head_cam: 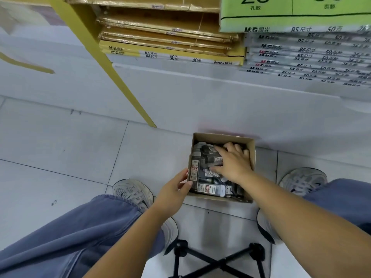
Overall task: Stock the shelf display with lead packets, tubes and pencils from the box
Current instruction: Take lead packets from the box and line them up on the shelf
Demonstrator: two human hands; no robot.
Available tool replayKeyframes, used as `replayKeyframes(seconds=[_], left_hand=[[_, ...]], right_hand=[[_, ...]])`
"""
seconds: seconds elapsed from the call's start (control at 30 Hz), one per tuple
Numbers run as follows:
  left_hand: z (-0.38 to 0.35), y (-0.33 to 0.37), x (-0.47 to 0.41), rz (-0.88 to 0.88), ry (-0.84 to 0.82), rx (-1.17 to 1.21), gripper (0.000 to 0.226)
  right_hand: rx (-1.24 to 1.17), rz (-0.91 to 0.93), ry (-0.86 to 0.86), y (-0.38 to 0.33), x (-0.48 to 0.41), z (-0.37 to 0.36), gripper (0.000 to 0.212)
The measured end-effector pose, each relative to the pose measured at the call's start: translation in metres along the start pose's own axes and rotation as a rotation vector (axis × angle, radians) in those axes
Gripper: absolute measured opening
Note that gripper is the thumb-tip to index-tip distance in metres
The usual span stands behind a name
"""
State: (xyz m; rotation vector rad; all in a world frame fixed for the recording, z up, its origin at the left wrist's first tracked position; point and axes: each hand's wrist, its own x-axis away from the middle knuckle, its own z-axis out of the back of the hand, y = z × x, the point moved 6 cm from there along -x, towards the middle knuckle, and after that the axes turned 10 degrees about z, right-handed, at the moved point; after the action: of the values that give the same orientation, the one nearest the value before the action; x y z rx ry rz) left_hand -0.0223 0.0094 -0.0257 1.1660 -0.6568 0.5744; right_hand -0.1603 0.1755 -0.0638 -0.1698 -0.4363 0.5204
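Note:
A small open cardboard box (221,137) sits on the floor between my feet, filled with several lead packets and tubes (208,188). My left hand (174,190) grips the box's near-left corner, its thumb beside an upright lead packet (194,167) leaning on the left wall. My right hand (230,162) reaches down into the box, fingers spread and curled over a bundle of grey lead packets (210,152) in the middle. Whether it has lifted any is hidden by the hand.
White shelf base (200,93) stands just behind the box, loaded with stacked yellow paper packs (170,55), grey refill packs (305,57) and a green pack (291,21). A yellow shelf post (112,71) slants down. My shoes (130,192) and black folding stool legs (216,259) are below.

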Motion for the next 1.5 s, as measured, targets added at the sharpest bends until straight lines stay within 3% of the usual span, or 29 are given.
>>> replayKeyframes(seconds=[0.2, 0.53, 0.6, 0.73, 0.93, 1.13, 1.27, 1.37, 1.5], left_hand=[[0.0, 0.0, -0.001, 0.002, -0.011, 0.033, 0.04], [0.001, -0.002, -0.004, 0.012, -0.008, 0.065, 0.042], [0.005, 0.003, -0.003, 0.014, 0.034, 0.043, 0.043], [0.027, 0.043, 0.007, -0.07, 0.19, 0.085, 0.057], [0.04, 0.117, 0.038, -0.157, -0.144, 0.36, 0.045], [0.058, 0.167, 0.085, -0.262, -0.136, 0.516, 0.041], [0.072, 0.192, 0.118, -0.336, -0.143, 0.647, 0.034], [0.085, 0.217, 0.143, -0.406, -0.118, 0.539, 0.034], [0.107, 0.257, 0.18, -0.454, -0.062, 0.12, 0.043]], right_hand=[[-0.021, 0.07, -0.018, -0.004, -0.002, -0.004, 0.061], [0.009, 0.146, 0.087, -0.019, 0.009, 0.018, 0.055], [-0.115, 0.156, 0.101, -0.023, 0.014, 0.027, 0.05], [-0.415, 0.175, -0.041, -0.042, 0.029, 0.053, 0.047], [-0.666, 0.229, -0.056, -0.07, 0.061, 0.119, 0.059], [-0.782, 0.314, -0.012, -0.076, 0.095, 0.206, 0.056], [-0.983, 0.272, 0.173, -0.072, 0.12, 0.257, 0.048], [-0.939, 0.312, 0.296, -0.08, 0.136, 0.296, 0.044], [-0.863, 0.456, 0.294, -0.099, 0.15, 0.349, 0.045]])
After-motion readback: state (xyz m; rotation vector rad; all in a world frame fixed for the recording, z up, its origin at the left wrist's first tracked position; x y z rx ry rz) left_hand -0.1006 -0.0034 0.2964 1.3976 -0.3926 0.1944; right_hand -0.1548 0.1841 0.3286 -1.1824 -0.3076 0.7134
